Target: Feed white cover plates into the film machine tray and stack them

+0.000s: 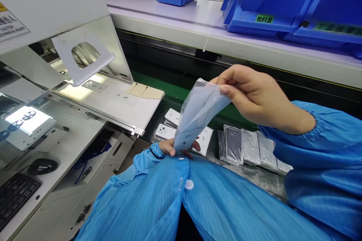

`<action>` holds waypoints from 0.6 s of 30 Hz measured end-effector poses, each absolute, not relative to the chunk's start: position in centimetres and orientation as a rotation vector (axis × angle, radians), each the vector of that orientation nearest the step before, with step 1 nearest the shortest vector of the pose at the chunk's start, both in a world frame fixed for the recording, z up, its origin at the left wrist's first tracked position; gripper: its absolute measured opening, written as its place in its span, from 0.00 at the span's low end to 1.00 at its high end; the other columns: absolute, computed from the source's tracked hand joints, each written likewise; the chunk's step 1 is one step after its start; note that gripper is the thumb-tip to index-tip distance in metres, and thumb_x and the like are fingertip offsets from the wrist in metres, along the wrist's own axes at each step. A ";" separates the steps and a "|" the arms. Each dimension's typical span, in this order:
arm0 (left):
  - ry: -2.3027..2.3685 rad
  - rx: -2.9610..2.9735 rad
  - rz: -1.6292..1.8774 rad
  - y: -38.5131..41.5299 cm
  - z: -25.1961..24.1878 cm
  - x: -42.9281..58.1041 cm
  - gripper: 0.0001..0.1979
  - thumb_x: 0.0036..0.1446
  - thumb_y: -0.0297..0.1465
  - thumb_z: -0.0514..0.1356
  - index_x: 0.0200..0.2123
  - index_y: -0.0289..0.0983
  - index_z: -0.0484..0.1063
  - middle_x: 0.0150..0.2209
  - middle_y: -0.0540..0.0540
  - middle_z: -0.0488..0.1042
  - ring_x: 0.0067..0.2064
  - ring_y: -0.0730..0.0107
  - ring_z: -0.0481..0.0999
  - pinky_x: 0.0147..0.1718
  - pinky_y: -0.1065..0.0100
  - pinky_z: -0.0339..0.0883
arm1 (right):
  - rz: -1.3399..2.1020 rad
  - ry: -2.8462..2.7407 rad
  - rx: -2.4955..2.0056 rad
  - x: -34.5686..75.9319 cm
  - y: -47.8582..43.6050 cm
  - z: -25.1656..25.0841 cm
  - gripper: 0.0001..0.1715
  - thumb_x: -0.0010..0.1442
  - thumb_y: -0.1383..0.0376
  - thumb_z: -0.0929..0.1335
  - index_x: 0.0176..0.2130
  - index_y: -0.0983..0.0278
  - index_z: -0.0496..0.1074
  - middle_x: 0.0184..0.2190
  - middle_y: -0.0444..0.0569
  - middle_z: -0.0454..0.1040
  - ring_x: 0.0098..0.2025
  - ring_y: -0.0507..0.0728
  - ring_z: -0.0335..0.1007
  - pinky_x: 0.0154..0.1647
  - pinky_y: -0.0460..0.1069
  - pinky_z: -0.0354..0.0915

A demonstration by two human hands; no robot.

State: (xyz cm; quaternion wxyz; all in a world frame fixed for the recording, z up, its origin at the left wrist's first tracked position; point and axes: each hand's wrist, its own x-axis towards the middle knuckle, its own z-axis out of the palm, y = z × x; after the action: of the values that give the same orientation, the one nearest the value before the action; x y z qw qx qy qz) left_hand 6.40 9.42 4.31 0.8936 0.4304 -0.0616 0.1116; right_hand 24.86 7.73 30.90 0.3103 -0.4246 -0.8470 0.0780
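In front of my chest is a pale phone back panel (188,130) with small dark camera holes at its lower end. Loose, wrinkled clear plastic film (202,99) covers it or hangs from it; whether it is a bag or a sheet I cannot tell. My left hand (169,147) grips the panel's lower end, its fingers partly hidden behind it. Higher up, the film's upper corner is pinched between the thumb and fingers of my right hand (251,90). Just behind lie white phone back panels (165,131), some stacked, and another white panel (206,141).
To the right, several plastic-wrapped dark and grey panels (234,144) stand in rows. A machine with a white platform (135,111) and a hanging handle plate (85,58) is at left, with a mouse (43,166) and keyboard (17,196). Blue bins (271,0) sit on the shelf (169,26).
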 end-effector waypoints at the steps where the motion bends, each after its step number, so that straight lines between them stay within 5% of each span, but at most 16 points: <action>1: -0.127 0.901 0.220 9.5 4.3 6.4 0.57 0.26 0.42 0.72 0.60 0.37 0.51 0.52 0.36 0.61 0.58 0.44 0.57 0.48 0.52 0.62 | 0.221 -2.283 -1.114 24.9 7.7 31.0 0.03 0.62 0.65 0.62 0.35 0.61 0.65 0.32 0.46 0.74 0.31 0.54 0.70 0.27 0.48 0.65; 18: -0.212 0.933 0.225 9.9 4.7 7.0 0.62 0.25 0.47 0.71 0.62 0.37 0.45 0.57 0.32 0.56 0.61 0.41 0.52 0.50 0.49 0.60 | 0.121 -2.403 -1.056 24.6 7.0 31.3 0.06 0.60 0.68 0.62 0.37 0.64 0.68 0.31 0.47 0.74 0.28 0.52 0.69 0.26 0.46 0.64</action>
State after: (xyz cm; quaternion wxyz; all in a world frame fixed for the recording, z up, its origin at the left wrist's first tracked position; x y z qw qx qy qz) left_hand 6.99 9.85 4.74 0.8816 0.4480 -0.1017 0.1081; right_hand 24.56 7.01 31.28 0.2543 -0.3886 -0.8845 0.0444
